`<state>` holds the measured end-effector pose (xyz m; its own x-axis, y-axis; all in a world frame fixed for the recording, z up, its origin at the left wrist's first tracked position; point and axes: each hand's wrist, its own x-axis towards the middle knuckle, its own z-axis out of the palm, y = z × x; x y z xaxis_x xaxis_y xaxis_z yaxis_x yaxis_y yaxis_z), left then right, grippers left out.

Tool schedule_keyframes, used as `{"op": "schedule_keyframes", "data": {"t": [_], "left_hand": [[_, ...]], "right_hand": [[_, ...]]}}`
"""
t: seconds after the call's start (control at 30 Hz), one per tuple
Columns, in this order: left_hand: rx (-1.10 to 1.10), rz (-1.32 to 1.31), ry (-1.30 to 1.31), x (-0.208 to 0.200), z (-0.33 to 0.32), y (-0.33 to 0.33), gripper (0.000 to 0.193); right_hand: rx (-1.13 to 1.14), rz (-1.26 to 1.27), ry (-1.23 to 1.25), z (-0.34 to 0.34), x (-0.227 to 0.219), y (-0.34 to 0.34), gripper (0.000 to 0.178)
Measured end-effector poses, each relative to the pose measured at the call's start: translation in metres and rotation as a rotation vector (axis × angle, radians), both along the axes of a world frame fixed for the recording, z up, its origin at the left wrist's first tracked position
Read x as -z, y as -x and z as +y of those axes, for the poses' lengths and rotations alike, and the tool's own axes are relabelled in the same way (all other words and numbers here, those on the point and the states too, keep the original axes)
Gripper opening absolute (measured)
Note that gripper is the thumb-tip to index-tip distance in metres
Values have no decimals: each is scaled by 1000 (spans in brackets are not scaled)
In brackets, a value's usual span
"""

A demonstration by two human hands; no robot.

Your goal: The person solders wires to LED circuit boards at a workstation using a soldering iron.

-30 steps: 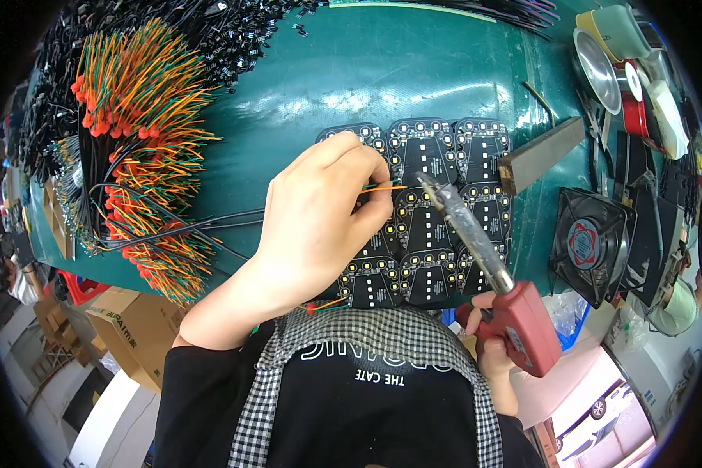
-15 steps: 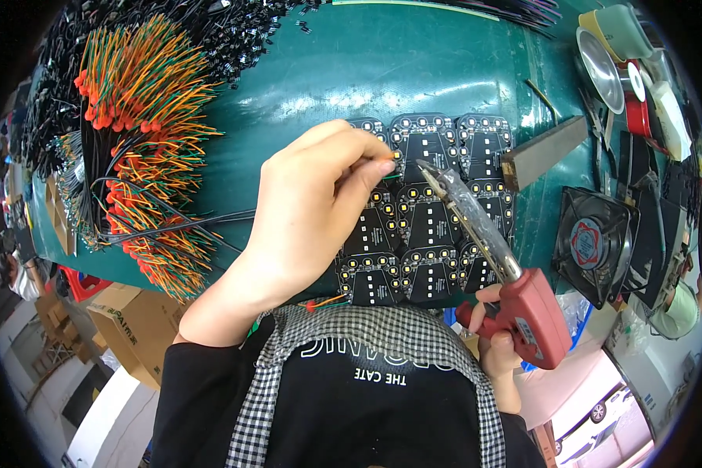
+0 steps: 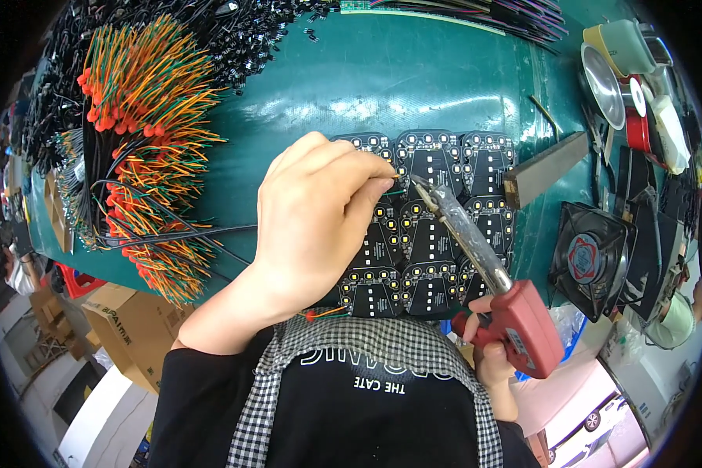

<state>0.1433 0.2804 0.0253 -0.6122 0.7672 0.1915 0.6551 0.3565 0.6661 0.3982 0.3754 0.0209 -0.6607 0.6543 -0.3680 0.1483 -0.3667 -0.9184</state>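
Note:
My left hand point(image 3: 308, 214) is closed in a pinch over the upper left of several black circuit boards point(image 3: 429, 242). Between its thumb and forefinger is a thin wire with orange and green ends point(image 3: 397, 177) sticking out toward the boards. My right hand point(image 3: 491, 360) is wrapped round the red handle of a soldering gun point(image 3: 529, 334). The gun's long metal barrel slants up and left across the boards. Its tip lies just right of the pinched wire ends; whether it touches a board I cannot tell. The boards lie in rows and carry small yellowish squares.
Bundles of orange-and-green-ended wires point(image 3: 152, 86) fill the left side, with black cables behind. To the right lie a grey bar point(image 3: 550, 170), a black fan point(image 3: 593, 253), a metal dish point(image 3: 602, 86) and pliers. A cardboard box point(image 3: 129, 335) stands below the table's left edge.
The boards and table sit slightly lower in the picture. Both hands keep their holds on the wire and soldering gun, and the gun's tip remains close to the wire ends.

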Motion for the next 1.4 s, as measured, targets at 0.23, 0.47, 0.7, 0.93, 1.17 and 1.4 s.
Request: {"op": "schedule_keyframes", "data": {"t": [0.23,0.47,0.7,0.93,1.17,1.4], "left_hand": [[46,29,22,5,4,-1,10],[70,77,43,-2,7,-1,12],[62,74,105,-8,12,-2,11],[52,161,163,-15,8,1,8],[82,326,200,-18,-2,6,13],[-505,833,170,-33,-38,81,26]], "right_hand": [[-26,6,-32,2,2,1,72],[-163,-66,-315,3,14,-15,75],[-178,-69,-334,3,22,-29,72],[-77,-53,-129,-3,-6,4,78],[71,-3,-260,-7,4,-5,78],[121,-88,-268,-5,1,0,75]]}}
